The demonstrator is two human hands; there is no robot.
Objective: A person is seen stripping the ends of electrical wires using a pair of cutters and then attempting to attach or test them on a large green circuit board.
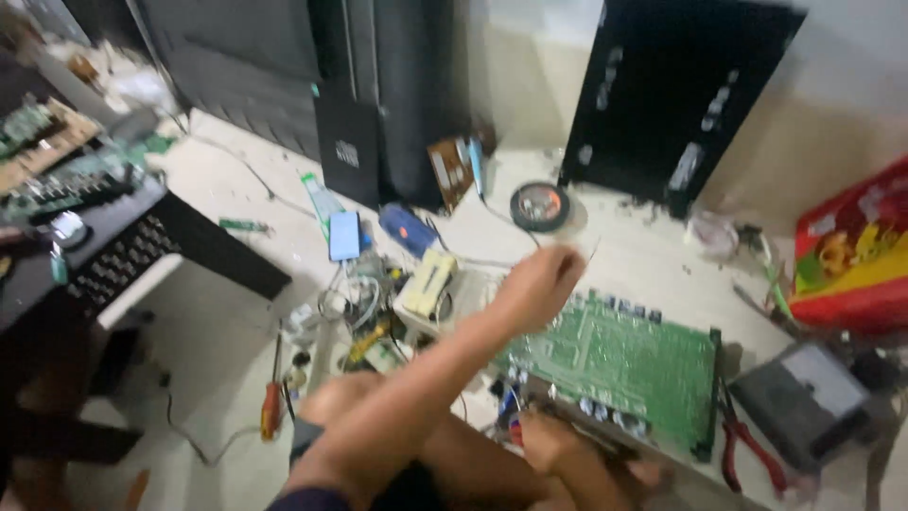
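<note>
- Head view: left hand [537, 284] raised above circuit board [619, 364], fingers pinching thin wire [579, 254], blurred.
- Right hand [577, 459] holds board's near edge; finger state hidden.
- Board flat on floor [227, 331], work unfinished; pliers [742, 445] beside.

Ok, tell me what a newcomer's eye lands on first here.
The big green circuit board lying on the floor at centre right, with a raised hand blurred just above its left edge. Next, the bright red and yellow box at the right edge, and the red-handled pliers beside the board.
</note>
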